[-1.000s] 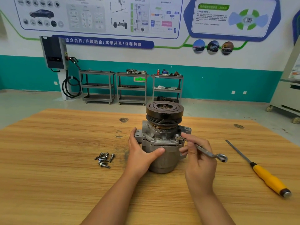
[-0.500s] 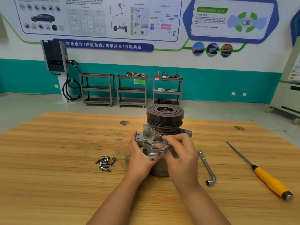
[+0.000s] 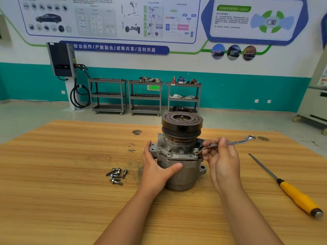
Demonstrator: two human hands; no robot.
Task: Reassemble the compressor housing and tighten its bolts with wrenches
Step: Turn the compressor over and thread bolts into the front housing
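At the centre of the wooden table (image 3: 70, 191), one compressor (image 3: 178, 156) is standing upright, carrying one black pulley (image 3: 182, 121) on top. Two hands are working on it.

The left hand (image 3: 155, 167) is gripping the compressor from 9 o'clock, with the thumb curling across the near face. The right hand (image 3: 223, 160), at 3 o'clock, is pinching one wrench (image 3: 235, 143) partway along its shank. The wrench's near end is sitting on one fitted bolt (image 3: 196, 150) at the compressor's 3 o'clock edge, and its free end is pointing toward 2 o'clock.

One pile of loose bolts (image 3: 116, 175), roughly six, is lying at 8 o'clock, near the left hand but apart from it. One yellow-handled screwdriver (image 3: 297, 195) is lying at 4 o'clock, well apart from the right hand.
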